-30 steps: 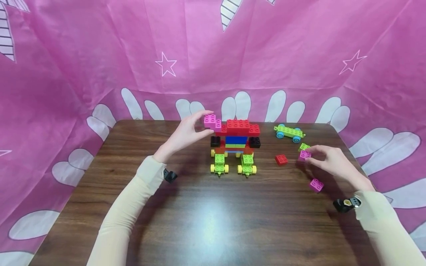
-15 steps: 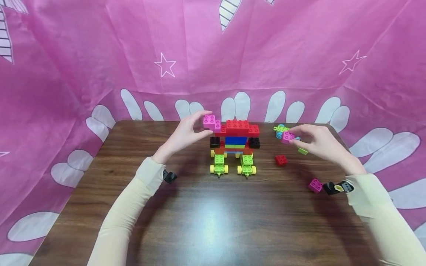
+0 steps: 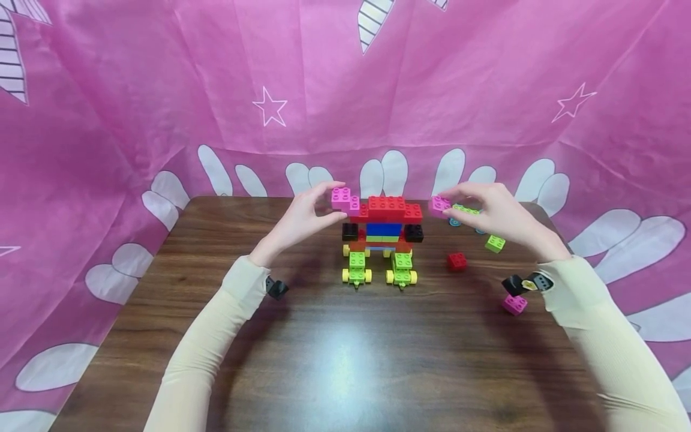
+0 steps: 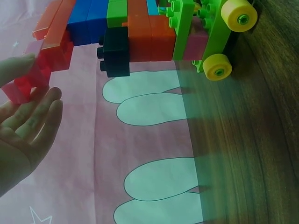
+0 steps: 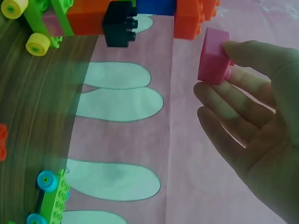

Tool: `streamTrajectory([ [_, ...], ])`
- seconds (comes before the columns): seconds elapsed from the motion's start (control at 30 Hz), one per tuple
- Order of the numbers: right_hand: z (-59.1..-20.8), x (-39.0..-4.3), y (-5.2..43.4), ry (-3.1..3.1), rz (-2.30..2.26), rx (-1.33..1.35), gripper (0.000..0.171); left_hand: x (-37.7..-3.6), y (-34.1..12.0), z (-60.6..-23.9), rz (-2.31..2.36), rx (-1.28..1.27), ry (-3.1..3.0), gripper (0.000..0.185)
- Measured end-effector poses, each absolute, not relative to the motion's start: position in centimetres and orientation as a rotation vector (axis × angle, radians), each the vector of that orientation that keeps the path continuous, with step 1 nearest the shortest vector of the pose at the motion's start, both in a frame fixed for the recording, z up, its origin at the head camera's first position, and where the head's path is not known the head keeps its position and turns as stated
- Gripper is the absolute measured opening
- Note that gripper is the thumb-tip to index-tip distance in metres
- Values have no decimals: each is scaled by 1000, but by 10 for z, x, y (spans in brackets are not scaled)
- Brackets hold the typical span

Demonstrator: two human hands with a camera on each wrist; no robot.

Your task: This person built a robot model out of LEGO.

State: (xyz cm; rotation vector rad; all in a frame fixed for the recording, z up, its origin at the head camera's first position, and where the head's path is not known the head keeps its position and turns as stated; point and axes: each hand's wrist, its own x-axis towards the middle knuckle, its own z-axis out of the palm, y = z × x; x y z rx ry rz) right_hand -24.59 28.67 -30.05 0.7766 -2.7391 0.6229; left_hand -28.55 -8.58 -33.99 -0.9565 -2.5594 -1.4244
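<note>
A toy-brick figure (image 3: 384, 229) stands mid-table, with red bricks on top, a blue and green middle, black side bricks and green feet on yellow wheels. At its upper left end are two stepped pink bricks (image 3: 341, 197). My left hand (image 3: 299, 219) pinches the outer one between thumb and fingers, as the left wrist view also shows. To the figure's right, my right hand (image 3: 501, 215) pinches another pink brick (image 5: 214, 56) in the air. This brick is apart from the red end brick (image 5: 188, 18) in the right wrist view.
A green wheeled base (image 5: 54, 198) is partly hidden behind my right hand in the head view. Nearer on the wooden table (image 3: 302, 348) lie a green brick (image 3: 495, 243), a red brick (image 3: 456, 261) and a pink brick (image 3: 515, 305). A pink patterned cloth (image 3: 324, 72) hangs behind.
My right hand has lifted a pink brick from beside the green brick and carried it left and up toward the figure. The left hand keeps its hold in the same place.
</note>
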Motion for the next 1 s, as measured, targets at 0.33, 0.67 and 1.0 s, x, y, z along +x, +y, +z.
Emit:
streamTrajectory([
  [0.33, -295, -256, 271, -2786, 606, 831, 35, -288, -88, -344, -1450, -938, -2545, 53],
  [0.67, -296, -262, 267, -2770, 658, 910, 37, -288, -89, -344, -1450, -921, -2557, 52],
  [1.0, -296, -262, 265, -2763, 626, 952, 38, -291, -89, -347, -1431, -921, -2571, 53],
])
